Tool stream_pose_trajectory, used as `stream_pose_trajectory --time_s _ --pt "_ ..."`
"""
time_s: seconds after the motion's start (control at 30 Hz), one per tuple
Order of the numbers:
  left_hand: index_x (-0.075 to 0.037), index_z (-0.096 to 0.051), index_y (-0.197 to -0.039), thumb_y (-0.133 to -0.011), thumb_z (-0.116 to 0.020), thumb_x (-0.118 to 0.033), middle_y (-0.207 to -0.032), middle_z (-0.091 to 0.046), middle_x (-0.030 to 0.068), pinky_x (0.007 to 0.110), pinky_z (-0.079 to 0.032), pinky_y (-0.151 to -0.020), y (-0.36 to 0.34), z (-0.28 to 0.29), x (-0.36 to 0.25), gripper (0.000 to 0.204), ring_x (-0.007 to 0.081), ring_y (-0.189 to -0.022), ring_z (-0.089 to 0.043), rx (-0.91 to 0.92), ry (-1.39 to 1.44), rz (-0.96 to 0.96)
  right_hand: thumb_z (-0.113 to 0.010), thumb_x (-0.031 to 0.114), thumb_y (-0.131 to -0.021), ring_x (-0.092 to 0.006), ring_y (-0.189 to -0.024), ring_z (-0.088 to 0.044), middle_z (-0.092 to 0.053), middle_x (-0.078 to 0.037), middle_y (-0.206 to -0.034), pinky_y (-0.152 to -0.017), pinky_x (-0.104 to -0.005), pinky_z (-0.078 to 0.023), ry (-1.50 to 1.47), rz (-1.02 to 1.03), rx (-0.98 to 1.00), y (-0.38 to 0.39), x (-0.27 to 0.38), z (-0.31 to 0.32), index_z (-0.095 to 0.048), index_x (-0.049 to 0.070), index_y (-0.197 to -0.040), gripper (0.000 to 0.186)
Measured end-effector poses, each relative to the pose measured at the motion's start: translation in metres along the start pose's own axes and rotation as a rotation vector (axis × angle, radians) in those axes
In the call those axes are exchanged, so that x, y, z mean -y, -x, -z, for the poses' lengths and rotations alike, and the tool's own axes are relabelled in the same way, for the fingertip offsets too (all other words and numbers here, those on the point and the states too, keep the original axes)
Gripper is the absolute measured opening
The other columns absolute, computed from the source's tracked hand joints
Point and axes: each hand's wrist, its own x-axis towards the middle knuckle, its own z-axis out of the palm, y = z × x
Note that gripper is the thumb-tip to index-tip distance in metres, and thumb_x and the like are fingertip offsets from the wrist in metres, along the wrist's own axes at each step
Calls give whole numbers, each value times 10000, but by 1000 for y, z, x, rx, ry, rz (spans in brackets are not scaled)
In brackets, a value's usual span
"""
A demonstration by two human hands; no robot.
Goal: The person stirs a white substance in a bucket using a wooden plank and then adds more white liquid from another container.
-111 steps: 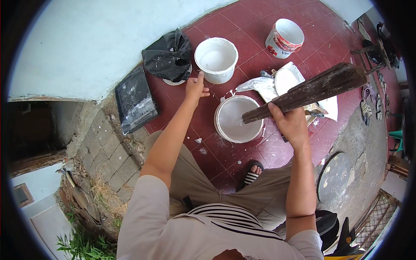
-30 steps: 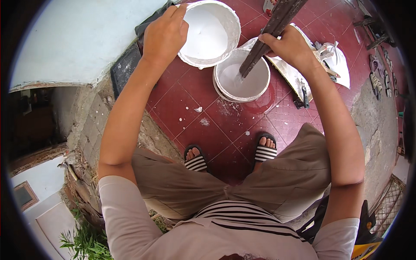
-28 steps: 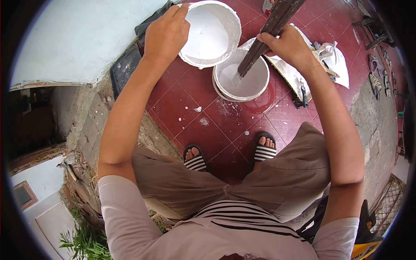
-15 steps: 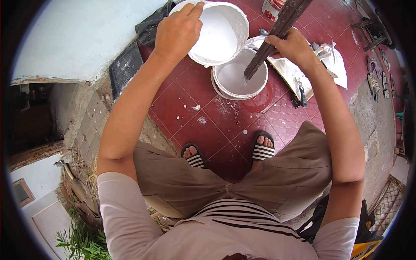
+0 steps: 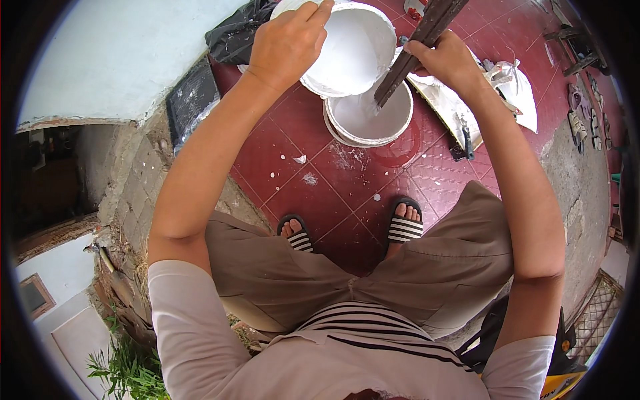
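My left hand (image 5: 288,48) is closed on the rim of a white bucket (image 5: 389,39), tilted so its white-coated inside faces me. This bucket overlaps the far side of a second white bucket (image 5: 404,120) standing on the floor, its inner wall smeared white. My right hand (image 5: 451,65) grips a long dark brown wooden stick (image 5: 415,48). The stick slants down to the left, its lower end in the opening of the lower bucket, with white on the tip. Whether the stick touches the upper bucket I cannot tell.
Red floor tiles (image 5: 320,177) carry white splatters. Right of the buckets lie a white sack (image 5: 520,93) and a black-handled tool (image 5: 468,143). A black plastic bag (image 5: 233,37) rests by the wall at far left. My feet in striped sandals (image 5: 405,230) stand in front.
My left hand has shifted right with the upper bucket, which now covers more of the lower bucket's far edge. The stick and my right hand have moved slightly farther away.
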Motion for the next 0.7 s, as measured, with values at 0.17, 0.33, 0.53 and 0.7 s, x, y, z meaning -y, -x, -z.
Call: stream_pose_trajectory --time_s 0.17,0.33,0.53,0.7 --pt "12 -641 -1283 -834 -680 -80 -898 -582 95 374 -552 -650 1 -2 -1 460 253 -756 -641 -19 26 -28 -680 289 -882 -246 -793 -773 -770 -162 -878 -816 -361 -596 128 32 -1 1 3 -4 -725 -30 -1046 361" --pt "3 -639 -1290 -822 -712 -97 -903 -582 90 375 -551 -642 -2 -1 -6 485 252 -758 -641 -28 35 -46 -674 307 -884 -270 -814 -768 -771 -160 -870 -853 -387 -578 300 71 -44 -4 -2 -9 -732 -7 -1046 357" --pt "0 -647 -1276 -807 -728 -105 -920 -590 89 372 -547 -634 -1 -3 -7 487 243 -755 -642 -37 35 -55 -664 316 -882 -267 -828 -768 -772 -158 -864 -872 -388 -573 205 65 -11 -5 -4 -6 -734 4 -1047 360" --pt "5 -651 -1271 -802 -727 -97 -902 -592 90 370 -542 -622 0 -3 -9 486 236 -737 -642 -73 34 -81 -692 245 -924 -250 -865 -786 -766 -177 -1016 -824 -337 -627 178 82 38 -5 -9 -5 -691 -36 -1203 397"
